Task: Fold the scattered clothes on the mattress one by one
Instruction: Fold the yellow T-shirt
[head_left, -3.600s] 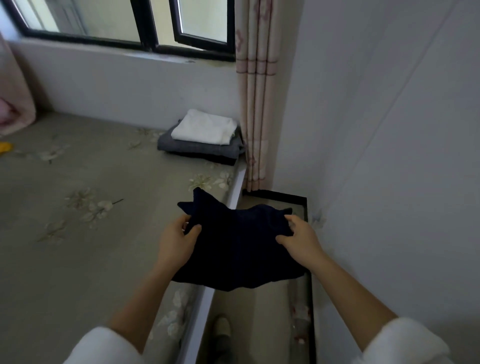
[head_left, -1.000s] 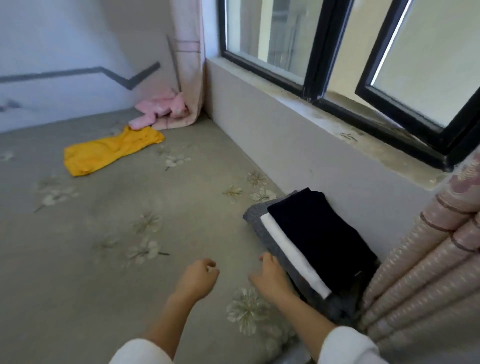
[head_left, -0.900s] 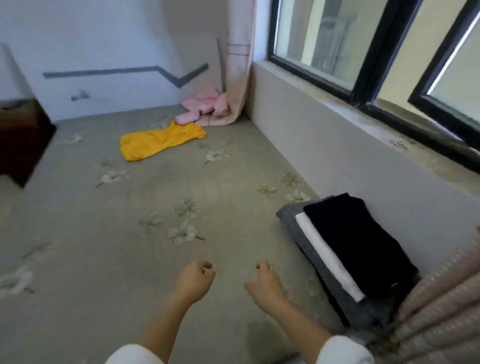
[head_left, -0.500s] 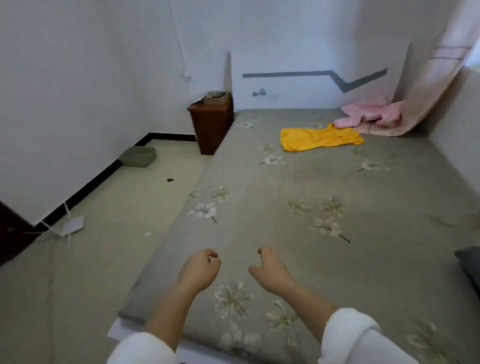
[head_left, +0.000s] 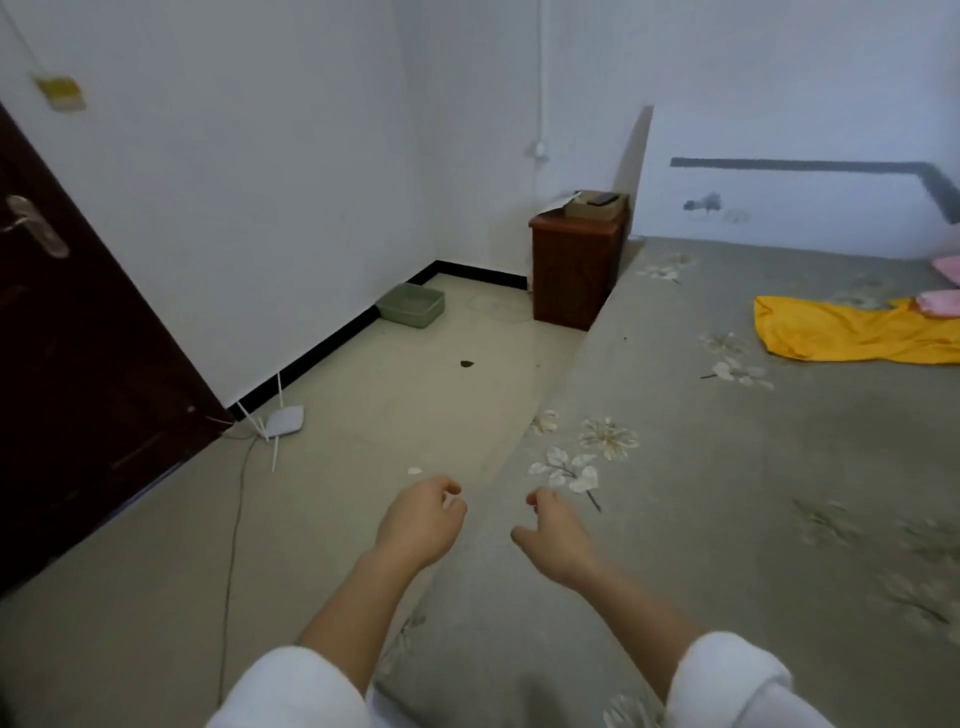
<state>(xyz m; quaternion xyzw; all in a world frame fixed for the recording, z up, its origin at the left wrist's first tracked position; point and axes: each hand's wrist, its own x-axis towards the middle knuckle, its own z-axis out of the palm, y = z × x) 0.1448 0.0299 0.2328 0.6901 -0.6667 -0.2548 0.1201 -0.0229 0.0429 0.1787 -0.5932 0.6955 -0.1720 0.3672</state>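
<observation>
So both hands are empty right now. The left hand and right hand just hang with fingers loosely curled, gripping nothing, near the front-left edge of the mattress. The next thing to fold looks like the yellow garment, which is well away from them, far up the mattress and off to the right, so the right hand is the nearer one. Its long side runs left to right, and the right end is cut off by the frame. It's bright yellow, lying mostly flat but rumpled, with a pink garment touching its far right end.
</observation>
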